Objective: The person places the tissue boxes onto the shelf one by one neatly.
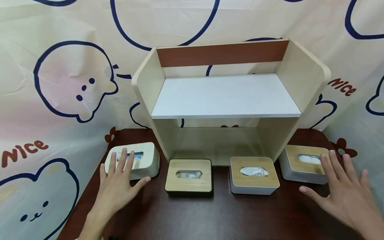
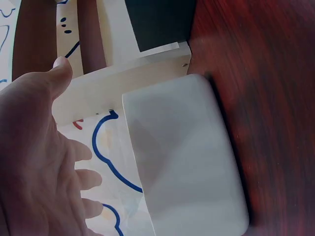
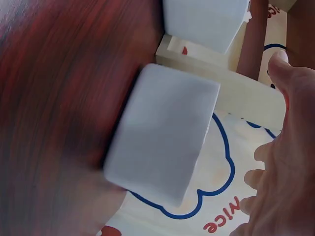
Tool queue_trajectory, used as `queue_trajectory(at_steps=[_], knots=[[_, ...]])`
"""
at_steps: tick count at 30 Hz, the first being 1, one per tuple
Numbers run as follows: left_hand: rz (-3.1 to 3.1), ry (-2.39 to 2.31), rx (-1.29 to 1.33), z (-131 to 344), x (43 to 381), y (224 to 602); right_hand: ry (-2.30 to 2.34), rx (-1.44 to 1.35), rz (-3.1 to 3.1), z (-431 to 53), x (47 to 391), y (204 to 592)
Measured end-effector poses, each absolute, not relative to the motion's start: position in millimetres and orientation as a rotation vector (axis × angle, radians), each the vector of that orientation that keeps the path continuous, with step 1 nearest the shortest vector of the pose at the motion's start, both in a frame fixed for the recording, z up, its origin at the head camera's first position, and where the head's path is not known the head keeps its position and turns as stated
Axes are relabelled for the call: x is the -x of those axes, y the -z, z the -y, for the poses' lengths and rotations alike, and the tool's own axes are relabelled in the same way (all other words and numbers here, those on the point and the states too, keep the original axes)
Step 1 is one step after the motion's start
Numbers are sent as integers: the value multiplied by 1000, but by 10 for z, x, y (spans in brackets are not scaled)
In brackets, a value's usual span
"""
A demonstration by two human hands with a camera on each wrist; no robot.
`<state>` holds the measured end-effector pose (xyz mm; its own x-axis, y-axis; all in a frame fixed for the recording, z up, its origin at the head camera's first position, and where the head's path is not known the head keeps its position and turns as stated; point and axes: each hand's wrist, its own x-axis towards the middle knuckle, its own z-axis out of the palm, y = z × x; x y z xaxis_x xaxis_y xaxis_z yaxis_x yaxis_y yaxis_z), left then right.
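My left hand (image 1: 117, 186), fingers spread, is over the near side of a white tissue box (image 1: 151, 158) with a slotted top. In the left wrist view that box's side (image 2: 187, 157) lies beyond the fingers, and a gap shows between them. My right hand (image 1: 348, 190) is spread too, near a grey tissue box with a wooden lid (image 1: 291, 153) at the far right; its side (image 3: 162, 132) stands apart from the fingers in the right wrist view. Between the hands sit a black tissue box with a wooden lid (image 1: 189, 185) and another grey tissue box with a wooden lid (image 1: 255, 183).
A small two-level shelf (image 1: 225, 96) with a white middle board and brown back strip stands at the back of the dark wooden table (image 1: 222, 216). Its side panels rise close to the outer boxes. A cartoon-printed curtain (image 1: 81, 140) hangs behind and at both sides.
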<state>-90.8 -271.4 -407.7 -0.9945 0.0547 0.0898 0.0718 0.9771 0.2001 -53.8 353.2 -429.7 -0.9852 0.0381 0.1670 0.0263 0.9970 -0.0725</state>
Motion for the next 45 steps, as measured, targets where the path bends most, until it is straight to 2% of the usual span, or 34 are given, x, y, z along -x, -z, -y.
queue_trajectory(at_steps=[9, 17, 30, 45], knots=[[3047, 317, 138, 2654, 830, 4074, -251, -112, 2916, -3365, 422, 4351], [3029, 388, 191, 2567, 729, 4087, -294, -153, 2987, -3133, 352, 4388], [2961, 576, 249, 2391, 639, 4149, -680, -205, 3029, -2746, 268, 4307], [2851, 766, 292, 2209, 523, 4225, -779, -476, 2733, -2296, 256, 4302]])
